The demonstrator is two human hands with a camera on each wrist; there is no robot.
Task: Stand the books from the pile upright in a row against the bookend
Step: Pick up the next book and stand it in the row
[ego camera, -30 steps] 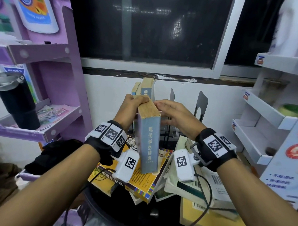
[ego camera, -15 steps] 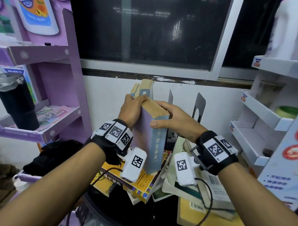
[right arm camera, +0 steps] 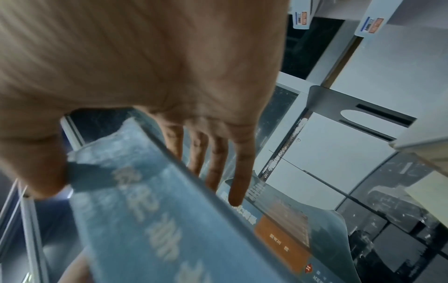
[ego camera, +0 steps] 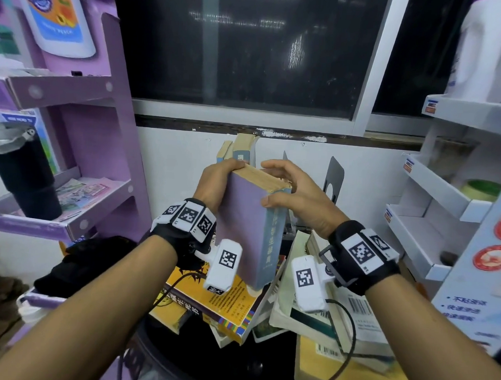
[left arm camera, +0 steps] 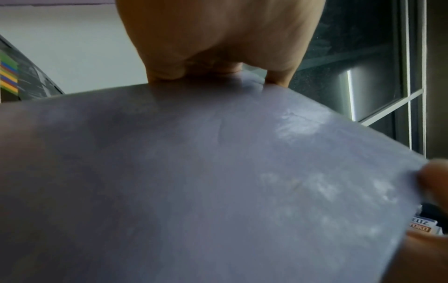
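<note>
Above the pile (ego camera: 229,309), both hands (fingers gripping) have turned the blue book (ego camera: 253,233) rightward.

Both forearms are bare, with no sleeves seen. A black strap (ego camera: 184,238) is worn on the left wrist and another black strap (ego camera: 363,266) on the right, each fitted with white blocks printed with black square markers. A white camera box (ego camera: 223,266) is hung under the left wrist, another (ego camera: 308,284) under the right, each trailed by a black cable (ego camera: 349,332).
</note>
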